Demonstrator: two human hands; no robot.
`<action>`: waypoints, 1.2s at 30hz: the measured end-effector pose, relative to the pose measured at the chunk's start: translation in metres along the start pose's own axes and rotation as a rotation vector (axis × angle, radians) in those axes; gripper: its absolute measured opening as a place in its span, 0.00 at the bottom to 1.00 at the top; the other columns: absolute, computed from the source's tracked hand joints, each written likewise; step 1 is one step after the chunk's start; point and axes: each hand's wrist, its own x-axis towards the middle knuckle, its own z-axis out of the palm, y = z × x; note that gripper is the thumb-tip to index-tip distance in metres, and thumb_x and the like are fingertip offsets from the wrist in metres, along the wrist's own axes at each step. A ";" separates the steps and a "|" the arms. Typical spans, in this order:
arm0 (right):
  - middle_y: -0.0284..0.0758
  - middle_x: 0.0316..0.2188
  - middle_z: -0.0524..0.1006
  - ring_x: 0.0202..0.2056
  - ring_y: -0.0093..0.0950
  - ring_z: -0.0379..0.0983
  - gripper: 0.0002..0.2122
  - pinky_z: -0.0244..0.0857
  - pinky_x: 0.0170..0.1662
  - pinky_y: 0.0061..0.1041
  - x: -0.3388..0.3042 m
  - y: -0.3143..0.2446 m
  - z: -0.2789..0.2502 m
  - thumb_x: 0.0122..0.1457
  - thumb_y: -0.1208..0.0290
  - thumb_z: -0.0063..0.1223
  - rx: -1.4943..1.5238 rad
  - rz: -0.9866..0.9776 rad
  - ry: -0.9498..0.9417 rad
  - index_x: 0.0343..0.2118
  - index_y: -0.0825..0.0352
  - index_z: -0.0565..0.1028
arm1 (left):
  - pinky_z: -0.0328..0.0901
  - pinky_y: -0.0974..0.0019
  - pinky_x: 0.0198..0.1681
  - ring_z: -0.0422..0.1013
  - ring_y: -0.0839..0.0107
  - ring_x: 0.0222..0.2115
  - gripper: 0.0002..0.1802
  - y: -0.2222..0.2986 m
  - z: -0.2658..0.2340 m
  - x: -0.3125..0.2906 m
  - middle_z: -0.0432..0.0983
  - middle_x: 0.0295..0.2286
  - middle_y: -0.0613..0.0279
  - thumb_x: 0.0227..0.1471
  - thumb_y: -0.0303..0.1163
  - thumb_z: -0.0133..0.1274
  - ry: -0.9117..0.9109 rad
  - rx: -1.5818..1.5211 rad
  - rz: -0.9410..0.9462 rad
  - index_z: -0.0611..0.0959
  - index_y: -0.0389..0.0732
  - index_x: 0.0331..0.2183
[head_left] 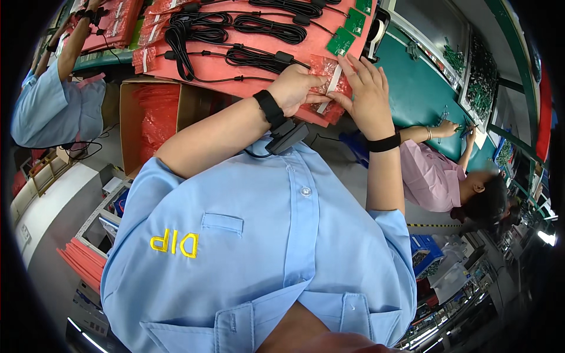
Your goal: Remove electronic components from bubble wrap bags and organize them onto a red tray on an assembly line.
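Observation:
Both my hands meet on a small red plastic bag (325, 69) with a white strip (333, 81) across it, at the near edge of a pink sheet (235, 69). My left hand (299, 86), with a black wristband, pinches the bag's left side. My right hand (366, 91) grips its right side, fingers spread over it and thumb below. Coiled black cables (259, 26) and small green circuit boards (341, 41) lie on the pink sheet beyond the bag. My blue shirt fills the lower middle of the view.
An open cardboard box (132, 126) with red bags stands to the left. A person in a blue shirt (53, 109) works at far left. A person in a pink shirt (432, 176) works at the green table (418, 88) on the right. A tape roll (377, 30) lies nearby.

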 end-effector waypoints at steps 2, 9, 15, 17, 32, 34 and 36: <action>0.40 0.49 0.67 0.51 0.39 0.61 0.31 0.55 0.55 0.38 0.003 -0.004 -0.003 0.46 0.60 0.60 0.224 0.075 -0.103 0.56 0.57 0.63 | 0.72 0.65 0.39 0.74 0.67 0.34 0.09 0.000 -0.002 -0.002 0.76 0.34 0.55 0.54 0.24 0.47 0.008 0.050 0.002 0.77 0.31 0.37; 0.41 0.40 0.72 0.39 0.36 0.69 0.24 0.63 0.43 0.27 0.015 -0.007 -0.007 0.47 0.66 0.59 0.580 0.131 -0.241 0.48 0.67 0.69 | 0.71 0.68 0.37 0.74 0.70 0.32 0.08 -0.011 -0.010 -0.012 0.76 0.32 0.58 0.54 0.24 0.47 -0.023 0.079 0.032 0.77 0.33 0.37; 0.28 0.27 0.74 0.26 0.14 0.65 0.08 0.57 0.28 0.14 -0.001 -0.019 -0.004 0.55 0.72 0.56 0.937 0.539 -0.180 0.34 0.72 0.75 | 0.68 0.69 0.28 0.72 0.74 0.26 0.09 -0.024 -0.005 -0.033 0.76 0.27 0.60 0.47 0.26 0.54 -0.102 0.193 0.184 0.77 0.36 0.34; 0.28 0.26 0.74 0.26 0.13 0.64 0.07 0.57 0.28 0.13 -0.008 -0.013 -0.004 0.56 0.72 0.54 1.100 0.565 -0.163 0.32 0.70 0.74 | 0.66 0.70 0.24 0.72 0.75 0.24 0.15 -0.020 0.001 -0.049 0.76 0.23 0.57 0.38 0.29 0.62 -0.034 0.487 0.259 0.76 0.33 0.30; 0.28 0.22 0.71 0.23 0.16 0.65 0.13 0.61 0.28 0.16 -0.012 -0.004 0.024 0.58 0.64 0.52 0.619 0.560 -0.337 0.40 0.69 0.70 | 0.71 0.67 0.35 0.75 0.66 0.32 0.11 0.060 -0.249 -0.219 0.76 0.34 0.54 0.54 0.31 0.50 0.402 -0.009 0.689 0.75 0.33 0.36; 0.28 0.21 0.70 0.21 0.16 0.64 0.15 0.61 0.27 0.16 -0.002 -0.008 0.016 0.58 0.62 0.52 0.582 0.567 -0.357 0.41 0.68 0.69 | 0.71 0.67 0.35 0.75 0.65 0.32 0.11 0.025 -0.370 -0.229 0.76 0.31 0.54 0.49 0.28 0.53 0.911 -0.005 0.644 0.75 0.33 0.35; 0.29 0.23 0.71 0.23 0.17 0.64 0.17 0.61 0.29 0.16 0.015 -0.011 0.003 0.59 0.61 0.51 0.497 0.551 -0.261 0.45 0.68 0.70 | 0.68 0.62 0.42 0.74 0.57 0.37 0.23 -0.044 -0.481 -0.233 0.76 0.34 0.46 0.36 0.36 0.63 1.509 0.554 0.055 0.77 0.32 0.34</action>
